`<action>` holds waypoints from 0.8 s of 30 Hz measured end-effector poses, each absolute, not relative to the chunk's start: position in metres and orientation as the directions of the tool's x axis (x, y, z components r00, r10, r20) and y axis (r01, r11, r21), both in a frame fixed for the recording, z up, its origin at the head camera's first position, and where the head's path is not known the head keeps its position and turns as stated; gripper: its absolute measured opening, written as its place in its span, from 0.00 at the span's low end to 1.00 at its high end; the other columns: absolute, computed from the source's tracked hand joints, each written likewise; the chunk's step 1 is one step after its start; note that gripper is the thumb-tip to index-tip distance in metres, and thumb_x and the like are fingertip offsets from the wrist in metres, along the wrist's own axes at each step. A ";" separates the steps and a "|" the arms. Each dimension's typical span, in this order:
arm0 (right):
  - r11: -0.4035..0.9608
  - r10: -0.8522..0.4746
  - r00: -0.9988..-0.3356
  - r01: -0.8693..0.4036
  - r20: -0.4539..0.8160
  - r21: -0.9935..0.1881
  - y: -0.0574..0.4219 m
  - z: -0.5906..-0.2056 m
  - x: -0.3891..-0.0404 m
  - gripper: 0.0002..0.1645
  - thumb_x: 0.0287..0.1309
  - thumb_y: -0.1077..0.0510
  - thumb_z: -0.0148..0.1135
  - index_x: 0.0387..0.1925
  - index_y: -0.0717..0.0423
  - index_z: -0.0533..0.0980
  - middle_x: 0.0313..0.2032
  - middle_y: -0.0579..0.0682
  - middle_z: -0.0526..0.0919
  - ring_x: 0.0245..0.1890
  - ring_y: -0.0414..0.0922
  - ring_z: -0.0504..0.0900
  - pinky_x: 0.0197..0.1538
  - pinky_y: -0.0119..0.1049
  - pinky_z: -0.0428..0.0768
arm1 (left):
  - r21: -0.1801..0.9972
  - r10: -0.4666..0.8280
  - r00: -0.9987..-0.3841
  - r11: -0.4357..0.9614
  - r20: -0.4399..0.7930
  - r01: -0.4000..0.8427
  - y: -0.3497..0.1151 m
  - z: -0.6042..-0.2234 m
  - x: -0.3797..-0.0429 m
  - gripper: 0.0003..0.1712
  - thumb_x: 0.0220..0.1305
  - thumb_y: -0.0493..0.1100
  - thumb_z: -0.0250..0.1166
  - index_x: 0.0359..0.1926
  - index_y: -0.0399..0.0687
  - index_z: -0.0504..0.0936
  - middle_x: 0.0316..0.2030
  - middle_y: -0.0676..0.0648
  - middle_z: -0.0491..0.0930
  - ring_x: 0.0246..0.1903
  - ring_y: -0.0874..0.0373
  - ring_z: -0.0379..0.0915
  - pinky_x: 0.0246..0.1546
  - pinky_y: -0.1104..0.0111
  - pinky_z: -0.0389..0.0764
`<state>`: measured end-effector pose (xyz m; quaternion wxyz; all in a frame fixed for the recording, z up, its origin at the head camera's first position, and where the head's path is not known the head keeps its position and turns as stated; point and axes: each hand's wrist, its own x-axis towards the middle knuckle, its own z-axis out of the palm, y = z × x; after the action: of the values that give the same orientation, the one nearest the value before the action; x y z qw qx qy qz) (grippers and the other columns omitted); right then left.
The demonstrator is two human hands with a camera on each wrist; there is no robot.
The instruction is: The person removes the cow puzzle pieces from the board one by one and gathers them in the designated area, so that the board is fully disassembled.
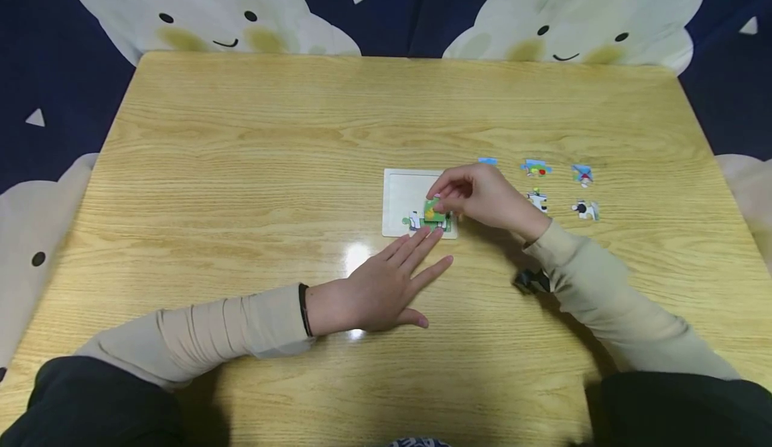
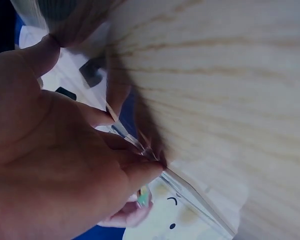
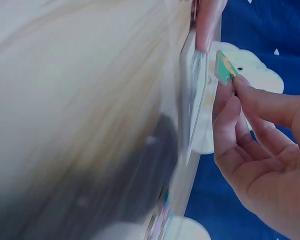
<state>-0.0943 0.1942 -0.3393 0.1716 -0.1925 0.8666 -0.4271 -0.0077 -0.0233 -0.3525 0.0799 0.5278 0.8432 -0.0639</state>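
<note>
A white puzzle tray [image 1: 398, 185] lies on the table, with a few joined pieces along its near edge. Above it my right hand [image 1: 485, 196] pinches a green puzzle piece [image 1: 431, 209] between thumb and fingers. In the right wrist view that puzzle piece [image 3: 224, 67] is tilted and held apart from the tray [image 3: 186, 100]. My left hand [image 1: 386, 286] lies with fingers spread, its fingertips touching the tray's near edge and the joined pieces there. The left wrist view shows its fingers [image 2: 145, 172] at the tray's rim [image 2: 195, 197].
Several loose puzzle pieces lie right of the tray, among them a blue-and-red one [image 1: 582, 175] and a black-and-white one [image 1: 585, 210]. One blue piece [image 1: 487, 161] is partly covered by my right hand. A dark cloth with white clouds [image 1: 398, 5] hangs past the table's far edge.
</note>
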 end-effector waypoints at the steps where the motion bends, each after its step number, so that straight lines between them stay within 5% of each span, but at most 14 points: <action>1: 0.566 -0.472 -0.871 -0.182 -0.135 -0.804 0.199 -0.340 -0.094 0.05 0.58 0.65 0.69 0.38 0.61 0.84 0.30 0.52 0.84 0.28 0.50 0.81 0.29 0.29 0.76 | -0.021 0.879 -0.431 0.437 -0.205 0.899 -0.023 -0.353 -0.008 0.52 0.65 0.75 0.44 0.77 0.47 0.50 0.75 0.31 0.40 0.74 0.41 0.37 0.71 0.58 0.51; 18: 0.698 -0.333 -0.925 -0.108 -0.186 -0.708 0.268 -0.343 -0.058 0.06 0.58 0.62 0.69 0.38 0.59 0.84 0.29 0.50 0.84 0.28 0.42 0.82 0.29 0.29 0.77 | -0.018 0.878 -0.431 0.437 -0.210 0.899 -0.022 -0.353 -0.008 0.52 0.65 0.75 0.45 0.78 0.47 0.49 0.75 0.31 0.40 0.74 0.41 0.37 0.71 0.58 0.51; 24: 0.727 -0.331 -0.938 -0.181 -0.108 -0.662 0.268 -0.348 -0.048 0.06 0.54 0.65 0.72 0.36 0.59 0.84 0.27 0.48 0.83 0.27 0.39 0.80 0.30 0.26 0.76 | -0.021 0.879 -0.429 0.434 -0.207 0.900 -0.022 -0.353 -0.008 0.52 0.65 0.75 0.45 0.77 0.47 0.50 0.75 0.31 0.40 0.74 0.41 0.37 0.71 0.58 0.51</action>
<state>-0.0484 0.2684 -0.3476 0.1098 -0.1385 0.9229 -0.3421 -0.0079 -0.0221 -0.3527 0.0828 0.5279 0.8428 -0.0644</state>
